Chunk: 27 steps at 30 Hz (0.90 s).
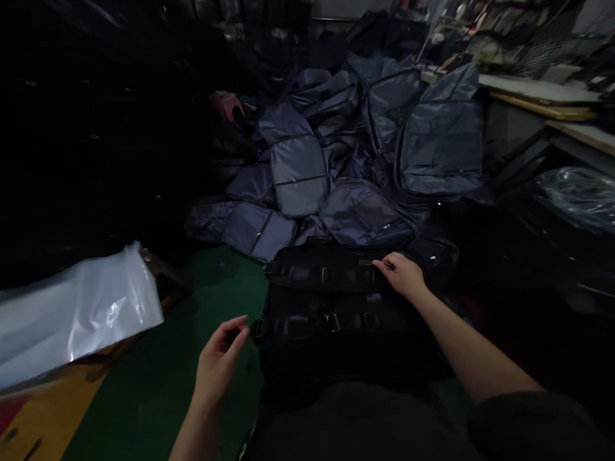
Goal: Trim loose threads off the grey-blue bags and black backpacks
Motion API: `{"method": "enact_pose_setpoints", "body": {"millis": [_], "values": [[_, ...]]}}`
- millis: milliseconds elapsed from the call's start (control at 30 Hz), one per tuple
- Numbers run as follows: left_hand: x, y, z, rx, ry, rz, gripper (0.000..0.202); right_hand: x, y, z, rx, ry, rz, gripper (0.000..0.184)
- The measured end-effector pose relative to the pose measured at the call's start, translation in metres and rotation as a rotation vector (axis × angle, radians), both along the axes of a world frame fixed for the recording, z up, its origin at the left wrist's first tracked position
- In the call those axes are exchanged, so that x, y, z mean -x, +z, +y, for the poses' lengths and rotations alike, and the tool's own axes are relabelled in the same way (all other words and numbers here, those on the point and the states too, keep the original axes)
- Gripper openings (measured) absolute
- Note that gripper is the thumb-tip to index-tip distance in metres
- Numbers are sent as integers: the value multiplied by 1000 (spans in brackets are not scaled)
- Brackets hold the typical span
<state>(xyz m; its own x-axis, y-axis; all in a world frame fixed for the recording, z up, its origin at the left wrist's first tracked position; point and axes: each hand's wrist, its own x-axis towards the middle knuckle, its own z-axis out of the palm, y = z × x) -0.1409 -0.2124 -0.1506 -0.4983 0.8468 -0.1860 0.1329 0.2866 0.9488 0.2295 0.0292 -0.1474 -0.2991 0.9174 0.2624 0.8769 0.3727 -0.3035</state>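
Green floor, navy backpacks heaped beyond; hands apart, right hand on black bag

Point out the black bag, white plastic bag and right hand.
Black bag point(327, 326): head view, middle of top.
White plastic bag point(81, 314): head view, middle.
Right hand point(401, 275): head view, back of hand.

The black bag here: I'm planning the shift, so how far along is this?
Done, it seems: a heap of flat grey-blue bags lies ahead, though nothing shows which are finished. In hand: the black bag, with the right hand on its far edge and the left hand raised beside it, not touching. Left: a white plastic bag lies untouched; how much remains cannot be told.
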Motion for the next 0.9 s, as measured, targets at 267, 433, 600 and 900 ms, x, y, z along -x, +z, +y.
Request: {"method": "enact_pose_setpoints", "body": {"millis": [267, 433, 600, 900], "values": [[-15, 5, 20, 49, -208, 201, 50, 0, 5, -1, -4, -24, 17, 47], [-17, -7, 31, 43, -85, 124, 54, 1, 8, 0, 5, -32, 16, 45], [-18, -15, 41, 66, -10, -9, 51, 2, 10, 0, 17, -46, 5, 45], [-27, 5, 51, 112, -75, 259, 44, 6, 6, 6, 89, -62, -84, 39]]}}
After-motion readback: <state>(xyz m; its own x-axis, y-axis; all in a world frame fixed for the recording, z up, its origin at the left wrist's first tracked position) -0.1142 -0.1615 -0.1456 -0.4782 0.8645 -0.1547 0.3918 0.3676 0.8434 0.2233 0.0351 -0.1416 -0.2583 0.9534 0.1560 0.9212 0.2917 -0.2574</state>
